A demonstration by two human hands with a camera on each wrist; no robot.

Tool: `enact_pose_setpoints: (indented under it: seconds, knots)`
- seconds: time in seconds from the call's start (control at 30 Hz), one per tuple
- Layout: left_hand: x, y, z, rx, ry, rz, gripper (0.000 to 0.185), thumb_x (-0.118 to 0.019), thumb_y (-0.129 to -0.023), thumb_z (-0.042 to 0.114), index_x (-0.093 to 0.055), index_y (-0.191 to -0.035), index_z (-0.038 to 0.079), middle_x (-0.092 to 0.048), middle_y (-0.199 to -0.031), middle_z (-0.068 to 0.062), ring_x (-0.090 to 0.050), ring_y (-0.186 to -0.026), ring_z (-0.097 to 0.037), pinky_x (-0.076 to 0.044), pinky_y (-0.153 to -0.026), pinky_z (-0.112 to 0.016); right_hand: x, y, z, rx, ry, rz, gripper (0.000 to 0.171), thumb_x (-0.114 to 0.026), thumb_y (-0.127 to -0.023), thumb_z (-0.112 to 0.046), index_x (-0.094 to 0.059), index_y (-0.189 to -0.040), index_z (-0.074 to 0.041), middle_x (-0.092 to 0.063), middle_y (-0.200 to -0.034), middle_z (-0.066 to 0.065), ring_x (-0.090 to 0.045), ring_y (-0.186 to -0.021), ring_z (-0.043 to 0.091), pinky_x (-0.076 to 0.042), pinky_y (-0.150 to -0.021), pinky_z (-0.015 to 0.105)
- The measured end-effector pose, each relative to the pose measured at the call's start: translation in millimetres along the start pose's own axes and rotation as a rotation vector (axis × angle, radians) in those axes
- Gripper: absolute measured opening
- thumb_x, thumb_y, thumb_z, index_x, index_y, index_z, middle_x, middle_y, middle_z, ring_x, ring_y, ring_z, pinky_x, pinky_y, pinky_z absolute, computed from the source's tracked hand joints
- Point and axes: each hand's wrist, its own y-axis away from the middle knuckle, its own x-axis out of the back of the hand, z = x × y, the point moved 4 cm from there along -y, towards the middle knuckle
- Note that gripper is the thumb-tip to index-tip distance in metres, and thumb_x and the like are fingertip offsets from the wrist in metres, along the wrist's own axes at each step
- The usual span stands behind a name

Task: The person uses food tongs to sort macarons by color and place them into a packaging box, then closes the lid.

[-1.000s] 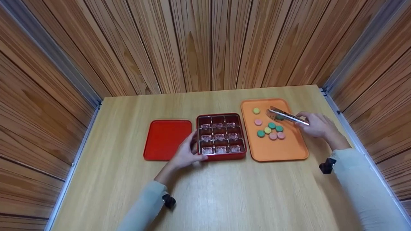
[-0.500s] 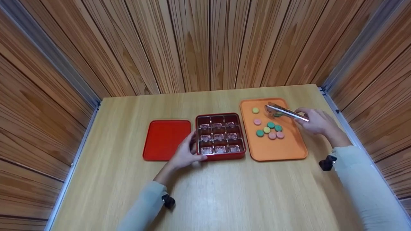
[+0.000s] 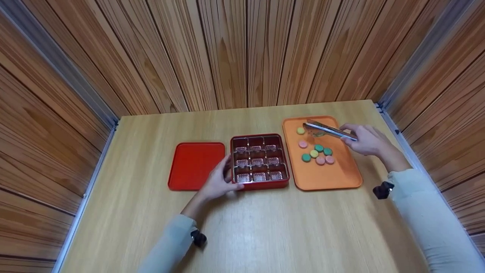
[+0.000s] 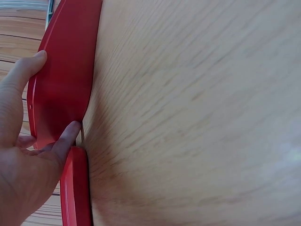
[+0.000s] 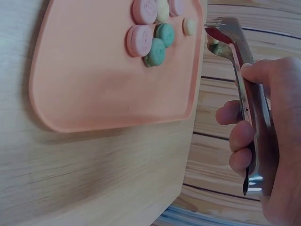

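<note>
My left hand [image 3: 219,184] holds the near left corner of a dark red box [image 3: 265,185], thumb on its front and fingers along its left side. Nine clear plastic compartments fill the box, with nothing visible in them. In the left wrist view the thumb lies at the rim of the box [image 4: 68,70]. My right hand [image 3: 365,140] grips metal serving tongs [image 3: 331,131], raised over the back of an orange tray [image 3: 326,178]. Something pale shows between the tong tips in the right wrist view; I cannot tell whether it is held or a reflection.
Several pink, green and yellow macarons [image 3: 320,160] lie on the tray, most of them clustered in its middle. A red lid [image 3: 195,167] lies flat just left of the box. Wood-panelled walls [image 3: 227,57] stand behind and beside the table [image 3: 265,227].
My right hand has moved the tongs up and leftward over the tray, toward the far yellow macaron. The left hand and the box stay in place.
</note>
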Motion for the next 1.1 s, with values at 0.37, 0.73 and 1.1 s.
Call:
enact_pose_setpoints:
  seconds: [0.37,0.73,1.1]
  knots:
    - [3.9,0.7,0.0,-0.050,-0.062,0.029,0.121,-0.098,-0.084,0.010,-0.023,-0.179,0.002,-0.045,-0.177,-0.028,-0.042,-0.167,-0.047,-0.029,-0.144,-0.062,2.2,-8.9,-33.2,0.085,0.036,0.043,0.045,-0.065,-0.112,-0.033,-0.066,-0.150,-0.009,-0.059,-0.079,0.006,-0.049,-0.060,0.019,-0.033,-0.051,0.027]
    - [5.8,0.3,-0.3,-0.022,-0.094,0.033,0.123,-0.099,-0.085,0.015,-0.022,-0.180,0.006,-0.042,-0.179,-0.025,-0.038,-0.170,-0.046,-0.026,-0.145,-0.062,-1.6,-26.9,-69.8,0.134,0.020,0.026,0.047,-0.063,-0.114,-0.038,-0.066,-0.152,-0.011,-0.053,-0.074,0.003,-0.046,-0.057,0.020,-0.032,-0.051,0.028]
    - [5.9,0.4,-0.6,-0.024,-0.068,0.032,0.123,-0.099,-0.083,0.011,-0.022,-0.180,0.005,-0.042,-0.179,-0.025,-0.038,-0.169,-0.045,-0.030,-0.143,-0.061,-13.6,-43.5,-105.1,0.242,0.027,0.037,0.042,-0.061,-0.113,-0.029,-0.066,-0.150,-0.008,-0.051,-0.069,-0.001,-0.041,-0.052,0.013,-0.031,-0.050,0.025]
